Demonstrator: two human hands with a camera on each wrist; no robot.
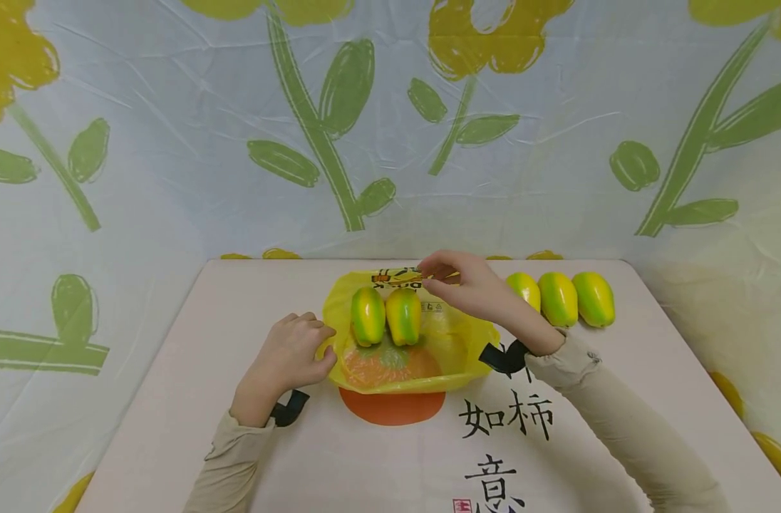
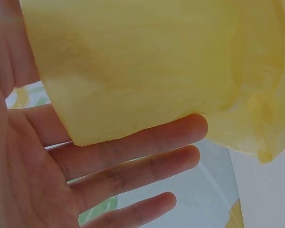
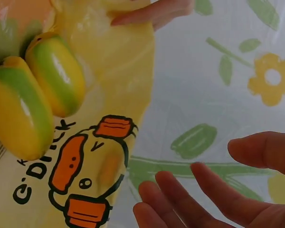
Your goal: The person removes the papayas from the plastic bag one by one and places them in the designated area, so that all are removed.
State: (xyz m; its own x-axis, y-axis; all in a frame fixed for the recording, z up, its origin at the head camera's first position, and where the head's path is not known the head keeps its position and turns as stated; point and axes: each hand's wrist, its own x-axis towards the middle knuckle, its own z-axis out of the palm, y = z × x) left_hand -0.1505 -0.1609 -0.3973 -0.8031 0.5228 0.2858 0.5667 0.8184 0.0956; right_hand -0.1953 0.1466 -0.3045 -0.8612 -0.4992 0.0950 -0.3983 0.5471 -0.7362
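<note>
A translucent yellow plastic bag (image 1: 454, 349) with a duck print lies spread on the table. Two glossy yellow-green papaya-like fruits (image 1: 368, 317) (image 3: 54, 73) rest side by side on it. At the bag's left edge is my left hand (image 1: 294, 356); in the left wrist view the bag's edge (image 2: 133, 85) hangs over its straight fingers (image 2: 133, 175). My right hand (image 1: 470, 285) hovers by the bag's far right edge, fingers loosely bent. In the right wrist view its thumb and fingertips (image 3: 166, 185) stand apart, with nothing between them, beside the printed duck.
Three more such fruits (image 1: 559, 299) stand in a row at the table's back right, just beyond my right wrist. The pale table cover (image 1: 365, 470) carries black brush characters and an orange print partly under the bag. Floral fabric (image 1: 390, 178) hangs behind the table.
</note>
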